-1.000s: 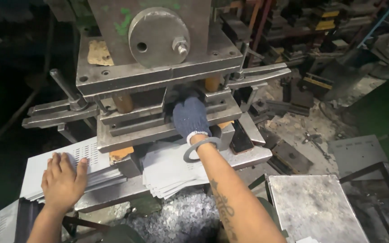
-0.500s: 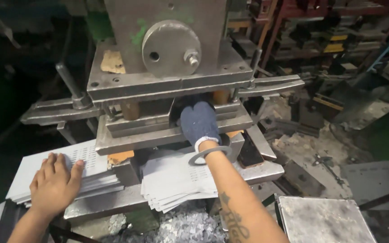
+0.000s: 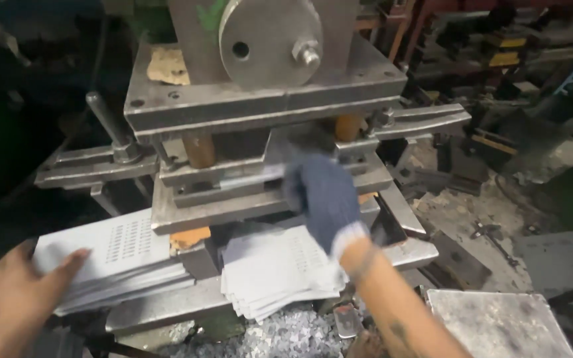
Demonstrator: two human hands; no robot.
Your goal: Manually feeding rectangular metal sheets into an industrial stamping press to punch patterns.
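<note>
1. Head view, centre of the frame: the right hand, in a dark blue knit glove with a white cuff, is reaching between the plates of the heavy grey steel punch press. It's blurred, so I can't tell if the fingers are spread or pinching a sheet. There's a pale streak at the slot that may be a sheet, but I wouldn't swear to it. Big worry: if the top plate drops while the glove is in there, that's a crush. Loose knit could also snag on an edge.

2. Lower left: the bare left hand lies on the end of the stack of perforated grey metal sheets, fingers mostly together and flat, thumb out of sight. Thin sheet edges plus bare skin looks like an easy cut if the stack slides.

3. Lower middle, just below the glove: the fanned pile of punched pale metal sheets overhangs the press bed. A nudge from the forearm could tip it off.

4. Bottom centre: the heap of shiny metal punchings under the bed looks sharp and slippery.
</note>
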